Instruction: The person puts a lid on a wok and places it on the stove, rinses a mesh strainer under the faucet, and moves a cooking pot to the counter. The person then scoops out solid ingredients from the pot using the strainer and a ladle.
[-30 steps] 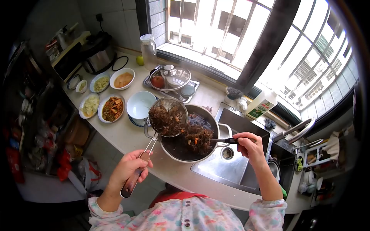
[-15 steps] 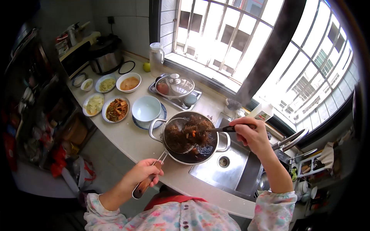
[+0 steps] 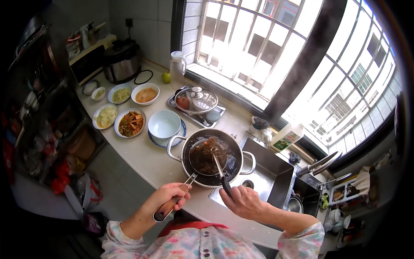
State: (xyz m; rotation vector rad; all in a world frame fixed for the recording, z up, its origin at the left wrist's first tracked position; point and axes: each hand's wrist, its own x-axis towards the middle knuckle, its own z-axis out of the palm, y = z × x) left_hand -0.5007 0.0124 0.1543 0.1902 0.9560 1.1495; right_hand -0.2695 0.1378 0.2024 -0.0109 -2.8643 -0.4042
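My left hand (image 3: 172,196) is wrapped round the wooden handle of a wire strainer (image 3: 202,169), whose basket sits down inside a two-handled pot (image 3: 249,163) of dark liquid. Brown stringy solids (image 3: 206,156) lie in the basket. In my right hand (image 3: 243,199) is the black handle of a utensil (image 3: 220,167); its metal end reaches into the solids, which hide its tip. Left of the pot a pale blue bowl (image 3: 164,124) stands on a blue-rimmed plate (image 3: 183,132).
Several filled dishes, among them a plate of orange-brown food (image 3: 131,124), stand at the left. Behind the pot are a glass lid (image 3: 196,101) on a tray and a pitcher (image 3: 177,69). The sink (image 3: 276,172) with its faucet (image 3: 321,164) is at the right.
The strainer has gone from the pot's left rim down into the pot, with the solids in it. My right hand has swung down and nearer my body, so the utensil now points away from me.
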